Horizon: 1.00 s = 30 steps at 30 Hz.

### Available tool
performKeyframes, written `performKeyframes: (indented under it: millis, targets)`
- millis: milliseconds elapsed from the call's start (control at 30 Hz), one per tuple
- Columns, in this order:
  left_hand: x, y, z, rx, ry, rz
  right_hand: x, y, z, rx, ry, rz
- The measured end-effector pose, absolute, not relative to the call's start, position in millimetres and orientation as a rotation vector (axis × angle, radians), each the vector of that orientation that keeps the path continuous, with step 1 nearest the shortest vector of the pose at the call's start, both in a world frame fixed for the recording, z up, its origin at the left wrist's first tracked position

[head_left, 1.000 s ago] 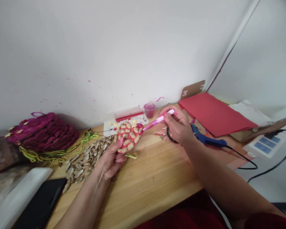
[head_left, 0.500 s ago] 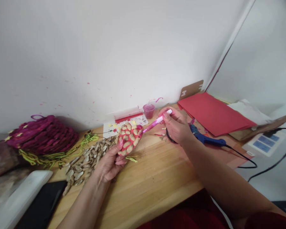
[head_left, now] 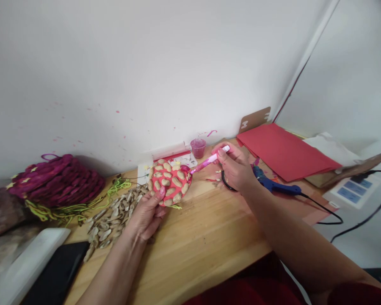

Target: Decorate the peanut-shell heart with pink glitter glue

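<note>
Your left hand (head_left: 146, 216) grips the red disc (head_left: 169, 182) by its lower edge, thumb pressed on the face, and holds it tilted up off the counter (head_left: 209, 237), just above the pile of peanut shells (head_left: 114, 212). More shell halves cover the disc's face. Your right hand (head_left: 236, 167) pinches a pink paintbrush (head_left: 208, 160) near its back end, and the tip meets the disc's upper right rim, where a wet-looking pink patch shows. A grip that far back probably gives little control, so pinching closer to the bristles should help you stay in the narrow gaps between shells. Press lightly, since the shells look brittle. Turning the disc with your left hand seems better than reaching across it, with the thumb clear of fresh colour. The small pink cup (head_left: 198, 147) stands just behind the disc. The blue glue gun (head_left: 276, 185) and its cord lie beside your right wrist, so mind them.
</note>
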State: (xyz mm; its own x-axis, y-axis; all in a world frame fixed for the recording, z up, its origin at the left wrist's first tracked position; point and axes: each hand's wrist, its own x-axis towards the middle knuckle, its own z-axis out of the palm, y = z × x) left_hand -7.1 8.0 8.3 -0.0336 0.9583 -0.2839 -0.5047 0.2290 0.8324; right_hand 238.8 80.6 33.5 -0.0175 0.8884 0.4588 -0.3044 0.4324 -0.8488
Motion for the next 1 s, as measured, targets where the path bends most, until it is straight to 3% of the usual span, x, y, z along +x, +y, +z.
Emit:
performKeyframes:
  millis: [433, 1000]
  targets:
    - [2, 10, 11, 0.520, 0.948, 1.500, 236, 64, 44, -0.694, -1.351, 0.832]
    - [3, 11, 9, 0.520, 1.018, 1.570, 235, 63, 43, -0.695, -1.337, 0.857]
